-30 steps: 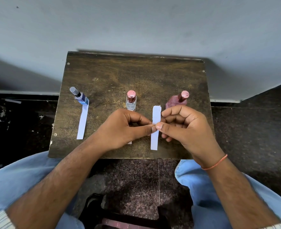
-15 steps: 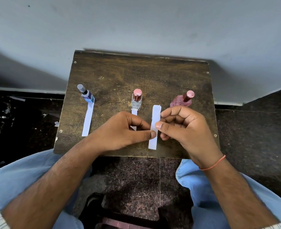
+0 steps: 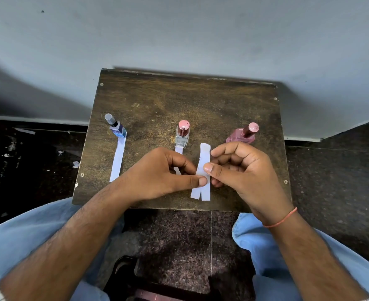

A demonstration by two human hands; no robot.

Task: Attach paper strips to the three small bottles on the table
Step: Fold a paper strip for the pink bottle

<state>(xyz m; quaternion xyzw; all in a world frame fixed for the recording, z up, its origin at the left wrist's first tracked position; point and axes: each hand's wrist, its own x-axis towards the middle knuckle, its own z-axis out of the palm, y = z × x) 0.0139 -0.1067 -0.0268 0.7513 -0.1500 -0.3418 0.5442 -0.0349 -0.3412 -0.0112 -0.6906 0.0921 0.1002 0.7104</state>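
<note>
Both hands met over the near part of the small wooden table (image 3: 148, 101). The left hand (image 3: 157, 172) and the right hand (image 3: 242, 170) each pinched the same white paper strip (image 3: 203, 170) between thumb and fingers, holding it upright just above the tabletop (its lower end looked split into two layers). Three small bottles stood in a row beyond the hands: a blue bottle (image 3: 118, 129) at the left with a strip (image 3: 118, 161) running from its base toward the person, a clear bottle (image 3: 182, 135) in the middle with a strip (image 3: 178, 151) partly hidden by the left hand, and a pink bottle (image 3: 242, 135) at the right, near the right hand's knuckles.
</note>
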